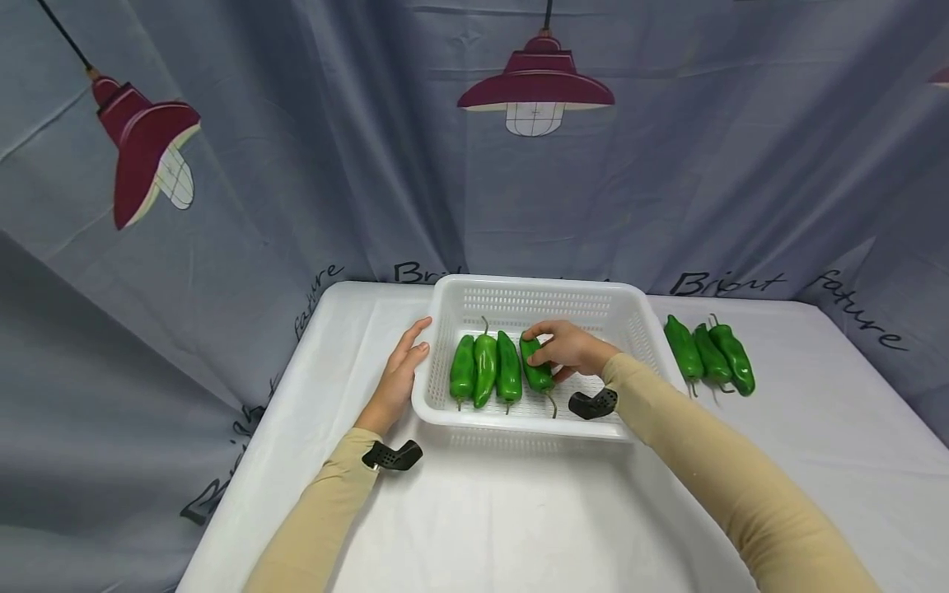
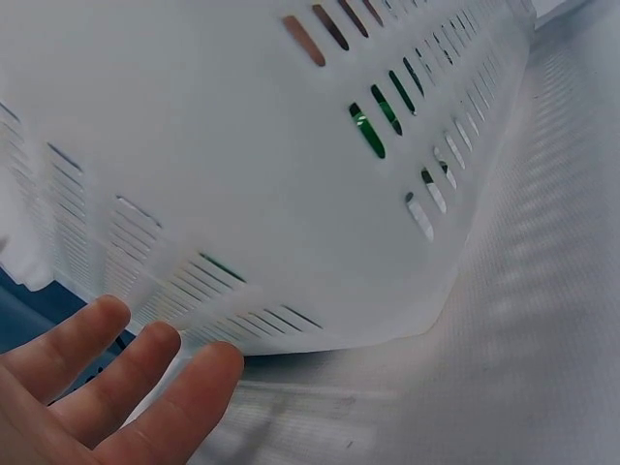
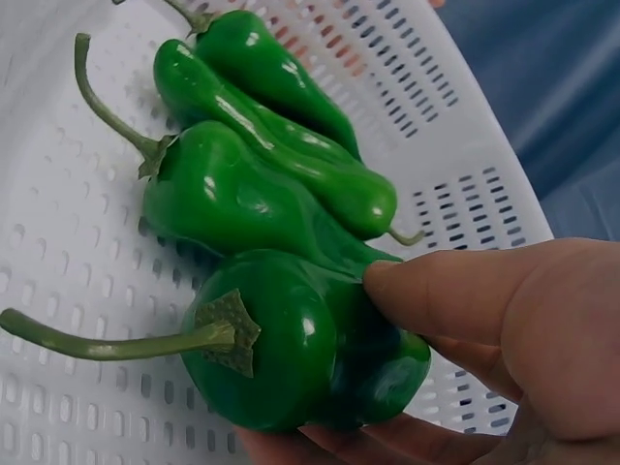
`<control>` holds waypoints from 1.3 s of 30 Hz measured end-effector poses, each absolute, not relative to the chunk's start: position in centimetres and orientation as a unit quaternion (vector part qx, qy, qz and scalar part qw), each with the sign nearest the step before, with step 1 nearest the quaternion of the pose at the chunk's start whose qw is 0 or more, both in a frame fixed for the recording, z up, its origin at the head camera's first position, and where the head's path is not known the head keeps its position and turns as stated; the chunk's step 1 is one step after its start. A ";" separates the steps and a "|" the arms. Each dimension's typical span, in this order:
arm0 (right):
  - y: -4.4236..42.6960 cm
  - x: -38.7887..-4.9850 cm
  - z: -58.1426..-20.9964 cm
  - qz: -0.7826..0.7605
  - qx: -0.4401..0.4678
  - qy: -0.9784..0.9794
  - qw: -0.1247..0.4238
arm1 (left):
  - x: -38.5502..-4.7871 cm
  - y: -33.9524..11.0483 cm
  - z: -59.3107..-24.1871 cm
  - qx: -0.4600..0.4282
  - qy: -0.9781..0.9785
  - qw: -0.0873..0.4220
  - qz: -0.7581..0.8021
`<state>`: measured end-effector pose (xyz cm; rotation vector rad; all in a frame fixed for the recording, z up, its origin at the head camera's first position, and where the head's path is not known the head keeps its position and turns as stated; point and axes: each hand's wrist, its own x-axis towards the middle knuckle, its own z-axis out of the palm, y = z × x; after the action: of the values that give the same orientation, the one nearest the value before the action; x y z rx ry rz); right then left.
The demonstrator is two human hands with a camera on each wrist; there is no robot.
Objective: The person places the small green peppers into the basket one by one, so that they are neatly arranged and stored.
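Note:
A white perforated plastic basket (image 1: 530, 430) stands on the table, with a row of green peppers inside. My right hand (image 1: 577, 349) grips a green pepper (image 1: 535, 375) in the basket, thumb on one side and fingers underneath, as the right wrist view shows. To its left lie a pepper (image 1: 508, 371), another pepper (image 1: 485, 369) and an outermost pepper (image 1: 462, 369), side by side. Beside the basket's left wall is my left hand (image 1: 398, 380), its fingers extended. In the left wrist view, the fingers (image 2: 199, 402) are spread near the slotted wall; whether they touch it I cannot tell.
Three more green peppers (image 1: 712, 356) lie on the white-covered table (image 1: 474, 511), right of the basket. Behind the table hangs a grey-blue curtain (image 1: 371, 165) printed with red lamps and lettering. Each wrist wears a black device (image 1: 393, 455).

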<state>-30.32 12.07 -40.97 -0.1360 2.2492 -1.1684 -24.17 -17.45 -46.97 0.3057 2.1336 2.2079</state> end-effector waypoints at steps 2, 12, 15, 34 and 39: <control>11.9 -30.3 -41.0 -0.432 -0.052 0.850 0.296 | -24.1 -17.5 -47.0 0.099 0.692 0.027 0.715; 11.5 -30.1 -41.1 -0.413 -0.055 0.860 0.294 | -24.1 -17.4 -47.0 0.099 0.689 0.027 0.718; 11.5 -30.1 -41.1 -0.409 -0.058 0.862 0.293 | -24.2 -17.5 -47.0 0.100 0.688 0.027 0.718; 11.5 -30.1 -41.2 -0.392 -0.067 0.874 0.280 | -24.2 -17.4 -47.0 0.102 0.690 0.023 0.716; 11.6 -30.2 -41.3 -0.391 -0.076 0.874 0.278 | -24.1 -17.4 -47.0 0.100 0.693 0.027 0.714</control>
<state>-30.17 11.57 -41.33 -0.2029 2.3462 -1.0496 -24.10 -17.41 -46.97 0.3083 2.1408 2.2046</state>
